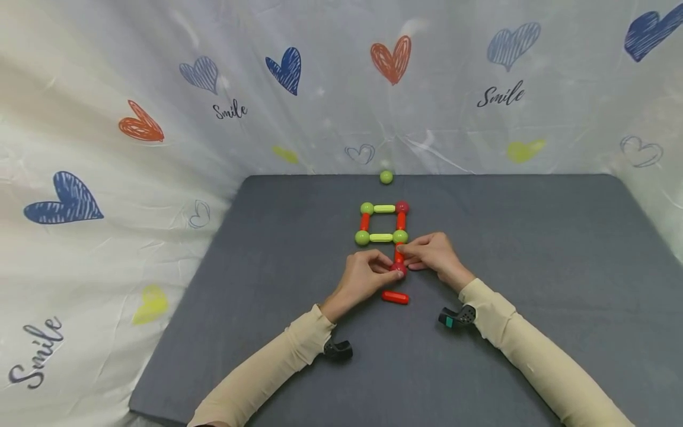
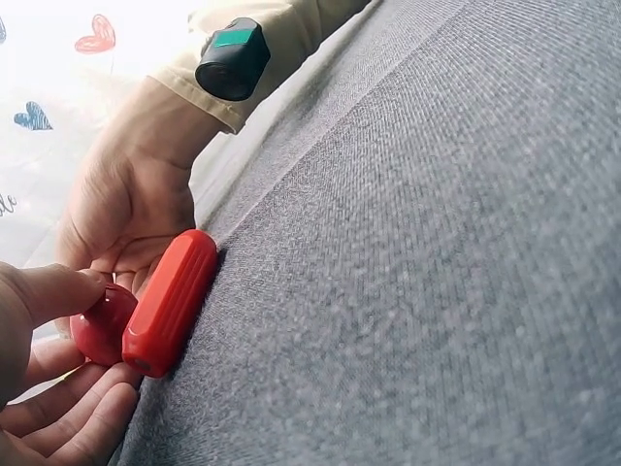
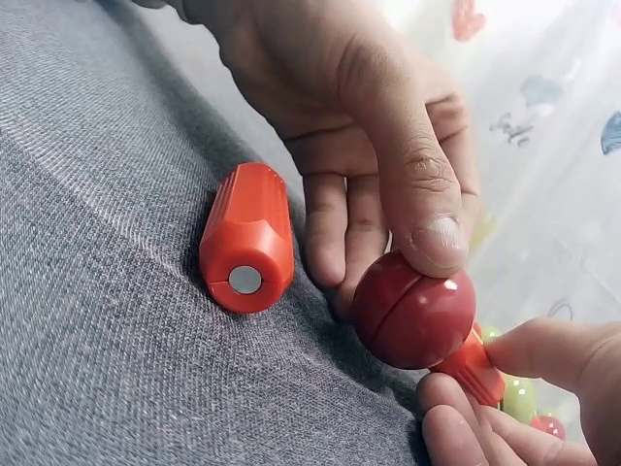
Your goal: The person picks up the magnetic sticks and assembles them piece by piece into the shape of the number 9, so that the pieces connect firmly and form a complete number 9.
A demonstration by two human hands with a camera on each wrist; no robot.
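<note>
My left hand [image 1: 364, 276] pinches a dark red ball [image 3: 415, 309] between thumb and fingers. A red magnetic rod [image 1: 399, 254] runs from that ball up to a green ball [image 1: 400, 236], and my right hand [image 1: 433, 256] pinches this rod from the right. Above them lies a square of rods and balls: yellow-green rods [image 1: 381, 238] at top and bottom, red rods [image 1: 365, 222] at the sides, green balls at three corners and a red ball [image 1: 402, 207] at the far right one. A loose red rod [image 1: 395, 297] with a metal end lies just below my hands.
A single green ball [image 1: 386, 177] sits at the far edge of the grey cloth-covered table [image 1: 299, 219]. Behind the table hangs a pale curtain [image 1: 331, 71] printed with hearts. Black cameras [image 1: 338, 350] are strapped at both wrists.
</note>
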